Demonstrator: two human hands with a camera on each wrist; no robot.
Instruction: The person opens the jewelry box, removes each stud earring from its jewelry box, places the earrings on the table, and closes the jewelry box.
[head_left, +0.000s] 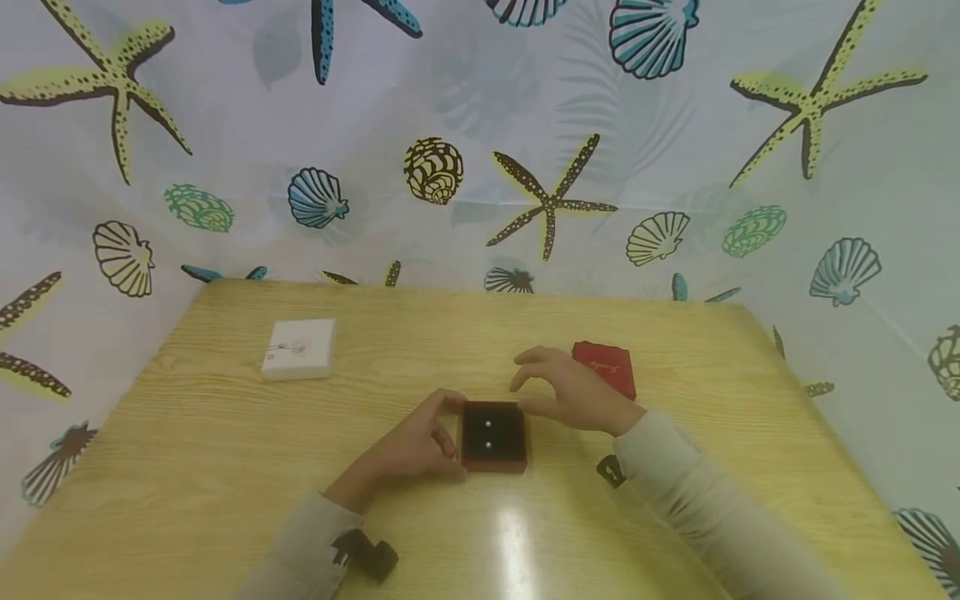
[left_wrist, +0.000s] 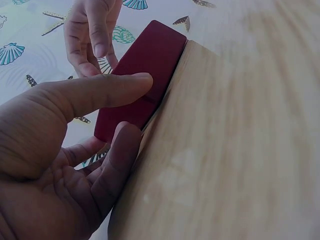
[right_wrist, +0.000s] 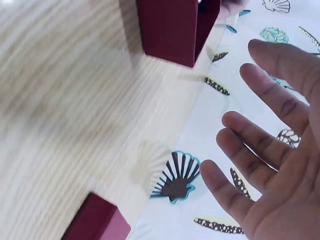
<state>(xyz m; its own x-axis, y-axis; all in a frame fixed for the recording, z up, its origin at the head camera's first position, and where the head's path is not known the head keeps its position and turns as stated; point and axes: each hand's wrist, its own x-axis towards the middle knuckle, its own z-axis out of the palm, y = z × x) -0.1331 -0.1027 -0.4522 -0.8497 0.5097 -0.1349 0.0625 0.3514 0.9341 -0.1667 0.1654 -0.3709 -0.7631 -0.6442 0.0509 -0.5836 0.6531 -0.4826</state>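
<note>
A small dark-red jewelry box (head_left: 493, 467) sits uncovered on the table, with a black insert (head_left: 504, 435) and two shiny studs (head_left: 488, 434) in it. My left hand (head_left: 420, 442) grips the box at its left side, the thumb (left_wrist: 115, 90) against the near wall and a finger at the far left corner. On the other side, my right hand (head_left: 573, 392) has its fingers spread and holds nothing; its thumb is close to the far right corner. In the right wrist view, those fingers (right_wrist: 255, 150) are apart from the box (right_wrist: 170, 32).
A red lid (head_left: 606, 367) with light lettering lies behind the right hand. The white box (head_left: 298, 350) with a printed picture stands at the back left of the wooden table (head_left: 225, 450). Shell-patterned cloth (head_left: 360, 125) hangs around the table.
</note>
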